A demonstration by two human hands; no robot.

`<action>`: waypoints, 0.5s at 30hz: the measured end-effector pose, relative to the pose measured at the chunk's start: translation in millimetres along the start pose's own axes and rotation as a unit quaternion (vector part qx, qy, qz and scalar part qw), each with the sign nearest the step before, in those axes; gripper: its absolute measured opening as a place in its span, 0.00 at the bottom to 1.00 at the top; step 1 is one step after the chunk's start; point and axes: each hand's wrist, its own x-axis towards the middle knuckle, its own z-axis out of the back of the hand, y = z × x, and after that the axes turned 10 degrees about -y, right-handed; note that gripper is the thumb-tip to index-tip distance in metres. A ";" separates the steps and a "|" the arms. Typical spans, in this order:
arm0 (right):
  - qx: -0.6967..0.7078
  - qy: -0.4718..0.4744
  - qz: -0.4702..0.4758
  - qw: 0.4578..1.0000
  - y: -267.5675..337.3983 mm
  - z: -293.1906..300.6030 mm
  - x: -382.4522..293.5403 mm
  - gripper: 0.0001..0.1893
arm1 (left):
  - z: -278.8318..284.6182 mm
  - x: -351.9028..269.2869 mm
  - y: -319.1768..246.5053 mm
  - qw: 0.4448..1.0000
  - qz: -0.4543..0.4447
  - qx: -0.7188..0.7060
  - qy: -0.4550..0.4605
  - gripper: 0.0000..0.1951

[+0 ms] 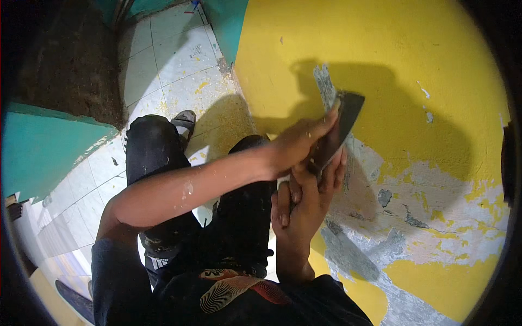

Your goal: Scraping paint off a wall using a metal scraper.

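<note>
A wide-bladed putty knife (346,118), its dark metal blade tilted up and to the right, is held in front of the yellow painted wall (367,36). My left hand (297,142) reaches across from the left and grips it near the blade, the thumb stretched along the blade's upper part. Below it, my right hand (304,208) has fingers curled about the handle end, with other fingers extended beneath the blade. Much of the handle is hidden by both hands. Behind the blade, a narrow grey strip (324,83) of bare wall shows through the paint.
Lower on the wall, a large patch (408,203) is stripped to pinkish and grey layers with ragged paint edges. Yellow flakes lie on the white tiled floor (183,85) by my sandalled foot (185,120). A teal wall section (53,150) stands at the left.
</note>
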 end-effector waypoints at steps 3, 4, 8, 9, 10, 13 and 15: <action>0.087 0.095 -0.079 0.989 11.7 -14.0 12.0 0.34 | -0.1 7.1 -23.4 0.999 -0.047 0.015 -0.013 0.38; 0.048 0.069 -0.053 0.995 10.5 -21.6 16.0 0.33 | 1.0 10.7 -25.1 0.998 -0.058 0.007 -0.015 0.38; 0.052 0.110 -0.042 0.992 2.8 -20.2 13.9 0.33 | 7.2 4.4 -21.4 0.996 -0.058 0.027 -0.059 0.39; 0.033 0.071 -0.030 0.996 4.8 -21.6 8.4 0.33 | 8.0 2.8 -18.3 0.999 -0.039 0.023 -0.031 0.38; 0.014 0.032 -0.018 0.999 5.8 -21.2 3.7 0.33 | 8.4 1.2 -14.7 1.000 -0.020 0.019 -0.002 0.37; -0.050 -0.002 0.039 0.998 -9.7 2.0 -2.9 0.36 | 4.4 -6.2 2.0 0.999 0.003 0.049 0.007 0.38; -0.050 -0.001 0.021 0.999 -10.4 14.9 -9.5 0.35 | -1.1 -6.8 10.9 1.000 0.016 0.025 0.002 0.38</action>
